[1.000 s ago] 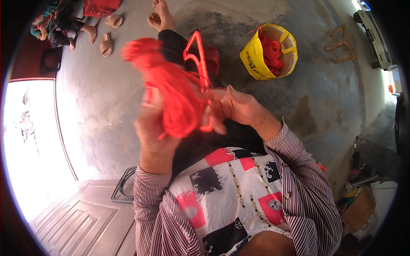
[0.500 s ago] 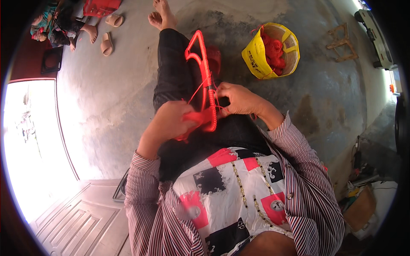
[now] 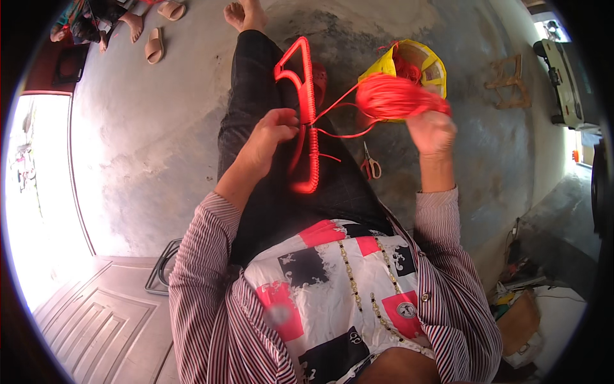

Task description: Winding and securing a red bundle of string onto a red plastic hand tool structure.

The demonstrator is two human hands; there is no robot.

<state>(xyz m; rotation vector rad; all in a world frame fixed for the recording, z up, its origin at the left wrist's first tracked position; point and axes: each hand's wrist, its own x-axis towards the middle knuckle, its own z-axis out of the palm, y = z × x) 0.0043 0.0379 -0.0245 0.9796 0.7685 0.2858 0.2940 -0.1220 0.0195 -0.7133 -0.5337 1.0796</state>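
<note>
A red cord-wrapped frame (image 3: 307,83) stands over my dark-trousered lap, with a curved inner bar and a bare dark gap midway along its near bar. My left hand (image 3: 267,142) grips it at that gap, thumb and fingers closed, partly hidden behind the bar. Off to the right, my right hand (image 3: 432,133) is closed on one end of a looped bundle of red cord (image 3: 400,96), a little blurred by motion. Two strands run from the bundle back to the frame. A short loose cord end (image 3: 330,157) sticks out lower on the frame.
Beyond the bundle stands a yellow bag (image 3: 432,61) with red cord inside. Scissors (image 3: 369,163) lie on the concrete floor beside my leg. Sandals (image 3: 153,46) and a seated person's feet (image 3: 132,27) are at far left. A wooden stool (image 3: 510,82) stands at right.
The cord bundle has passed from my left hand to my right, which has swung out to the right with it. My left hand has moved up onto the frame. The scissors have come into sight.
</note>
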